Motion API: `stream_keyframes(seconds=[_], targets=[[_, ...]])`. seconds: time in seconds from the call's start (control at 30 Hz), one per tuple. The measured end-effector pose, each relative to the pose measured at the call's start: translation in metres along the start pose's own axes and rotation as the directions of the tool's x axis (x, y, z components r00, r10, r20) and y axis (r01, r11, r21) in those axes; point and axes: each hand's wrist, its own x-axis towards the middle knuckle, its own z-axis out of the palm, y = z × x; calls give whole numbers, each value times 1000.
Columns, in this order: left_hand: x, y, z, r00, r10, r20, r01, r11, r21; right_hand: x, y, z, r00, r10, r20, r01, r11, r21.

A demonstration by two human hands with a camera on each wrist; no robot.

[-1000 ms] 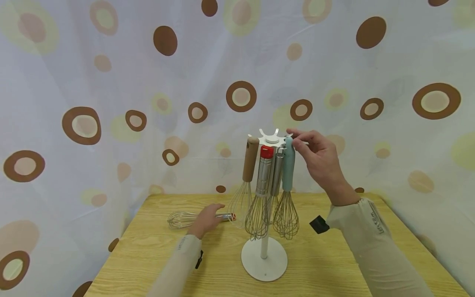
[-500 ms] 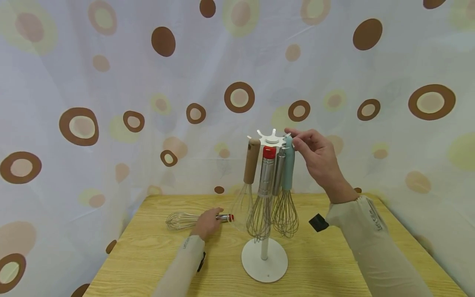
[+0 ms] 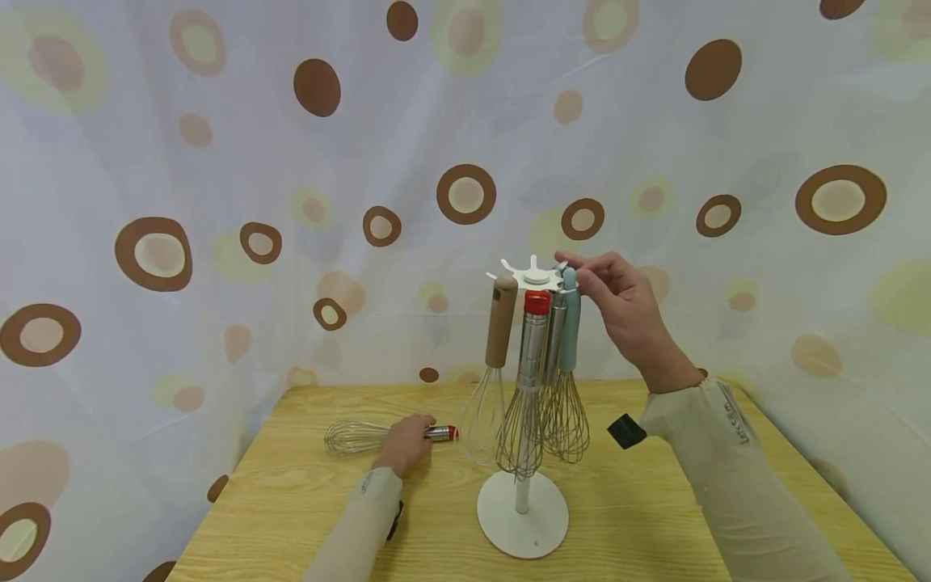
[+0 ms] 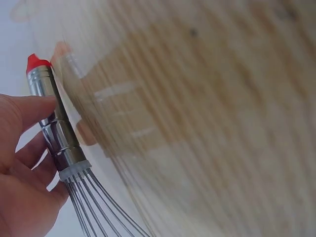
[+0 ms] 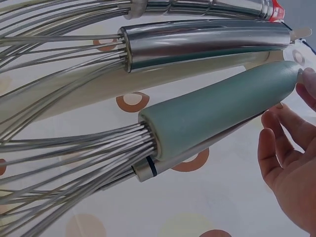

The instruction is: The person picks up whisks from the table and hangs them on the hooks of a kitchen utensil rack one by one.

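Note:
My left hand [image 3: 407,443] grips a whisk [image 3: 440,434] with a steel, red-ended handle, lying low at the table. In the left wrist view the thumb crosses the steel handle [image 4: 61,133] and the other fingers curl behind. My right hand [image 3: 627,311] is at the top of a white rotating rack [image 3: 537,279], thumb and forefinger pinching at a hook beside a light-blue-handled whisk [image 3: 570,331]. In the right wrist view the thumb meets the tip of the blue handle [image 5: 222,108]; the other fingers are loosely bent. Their exact contact is partly hidden.
On the rack also hang a brown-handled whisk [image 3: 499,323], a red-topped steel whisk [image 3: 533,347] and a plain steel one [image 5: 207,44]. Another steel handle [image 5: 145,170] shows behind the blue one. The rack's round base [image 3: 509,529] stands on the wooden table [image 3: 291,501], before a dotted curtain [image 3: 407,97].
The rack has turned slightly, its front whisks shifting right and the blue one swinging back. My left hand has settled lower around the table whisk. The right hand stays at the rack top.

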Motion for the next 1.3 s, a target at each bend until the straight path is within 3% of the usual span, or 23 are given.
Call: stream_keyframes(seconds=[0.17, 0.37, 0.53, 0.7, 0.93, 1.13, 1.3], targets=[[0, 1, 2, 1000, 6, -6, -6, 998, 63, -1, 0, 0, 1000, 6, -17, -5, 1000, 18], [2, -1, 6, 999, 29, -34, -25, 994, 107, -2, -2, 1, 999, 10, -40, -11, 999, -40], [0, -2, 5, 999, 20, -27, -17, 993, 114, -1, -3, 2, 999, 9, -39, -12, 998, -57], [0, -4, 4, 998, 53, -24, -50, 991, 124, -1, -3, 2, 999, 9, -34, -12, 997, -76], [0, -3, 0, 998, 59, 10, -59, 994, 90, 0, 1, 0, 1000, 11, -23, -11, 1000, -14], [2, 0, -7, 995, 86, -59, -79, 991, 105, 0, 4, -1, 1000, 19, -19, -19, 1000, -10], [5, 3, -15, 990, 84, -114, -80, 996, 39, 3, 5, -2, 1000, 26, 1, -26, 999, -37]])
